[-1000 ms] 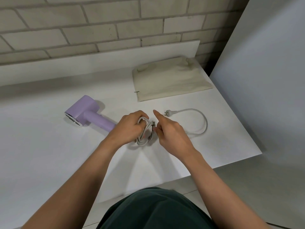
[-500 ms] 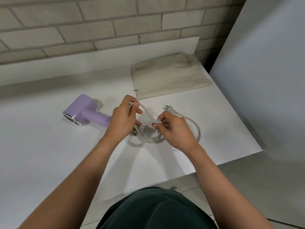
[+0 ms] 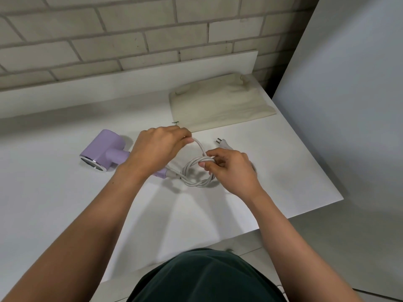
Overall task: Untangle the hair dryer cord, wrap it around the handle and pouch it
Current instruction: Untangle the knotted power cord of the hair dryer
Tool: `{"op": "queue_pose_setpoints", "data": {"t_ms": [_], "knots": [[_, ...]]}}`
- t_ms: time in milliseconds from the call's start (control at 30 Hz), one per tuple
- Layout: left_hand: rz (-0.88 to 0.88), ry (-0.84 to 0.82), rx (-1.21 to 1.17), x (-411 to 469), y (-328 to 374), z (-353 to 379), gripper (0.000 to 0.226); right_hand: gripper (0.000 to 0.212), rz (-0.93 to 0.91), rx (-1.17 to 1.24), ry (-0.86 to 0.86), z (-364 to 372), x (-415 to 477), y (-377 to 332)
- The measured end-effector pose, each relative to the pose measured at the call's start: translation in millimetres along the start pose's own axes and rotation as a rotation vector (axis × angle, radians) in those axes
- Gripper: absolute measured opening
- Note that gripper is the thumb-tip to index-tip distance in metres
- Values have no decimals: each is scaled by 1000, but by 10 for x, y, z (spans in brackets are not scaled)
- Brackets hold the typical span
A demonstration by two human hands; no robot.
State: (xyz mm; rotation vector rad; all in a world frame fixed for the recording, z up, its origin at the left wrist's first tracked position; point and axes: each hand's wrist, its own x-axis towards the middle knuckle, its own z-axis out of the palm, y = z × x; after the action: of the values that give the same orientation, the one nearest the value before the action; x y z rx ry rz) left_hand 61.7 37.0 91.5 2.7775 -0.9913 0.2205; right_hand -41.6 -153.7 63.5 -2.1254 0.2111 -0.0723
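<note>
We are in the first step, the untangling. The lilac hair dryer (image 3: pixel 102 149) lies on its side on the white table (image 3: pixel 65 203), at nine o'clock from the tangle, with its handle running under our left wrist. The white cord (image 3: pixel 196 182) sits mid-table in a knotted coil of several loops. Our left hand (image 3: pixel 157 149) has its fingers curled and pinches one strand that rises from the coil toward eleven o'clock. Our right hand (image 3: pixel 229 168) grips the crossing at the top of the coil, thumb and fingers closed round the bunched strands. The plug (image 3: pixel 222 143) lies free at one o'clock from the coil, just beyond our right knuckles. The beige cloth pouch (image 3: pixel 218 105) lies flat at twelve o'clock, well apart.

Next, we judge, the plug end must be fed back through the loops. Slack should be drawn gently, so that the knot opens rather than tightens. Wrapping and pouching are not yet begun.
</note>
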Motion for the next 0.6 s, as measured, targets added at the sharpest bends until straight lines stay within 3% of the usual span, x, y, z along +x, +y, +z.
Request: {"op": "queue_pose_setpoints", "data": {"t_ms": [167,300,367,433,533,600], "knots": [[-224,165,-140,-73,20,64,27,9,-30,-51,-65,19,44,-22],[-339,23,-89,-36,-154,90,29,15,-25,-70,-116,49,8,23],[-242,-28,-110,-45,-159,110,42,17,-18,-74,-124,56,1,38],[-12,-61,-69,-48,-115,114,62,18,-12,-74,-124,43,-1,35],[275,-84,-26,-19,-41,116,48,16,-11,-50,-126,7,1,3],[258,-17,-17,-16,13,72,48,14,-12,-33,-114,0,-6,-20]]}}
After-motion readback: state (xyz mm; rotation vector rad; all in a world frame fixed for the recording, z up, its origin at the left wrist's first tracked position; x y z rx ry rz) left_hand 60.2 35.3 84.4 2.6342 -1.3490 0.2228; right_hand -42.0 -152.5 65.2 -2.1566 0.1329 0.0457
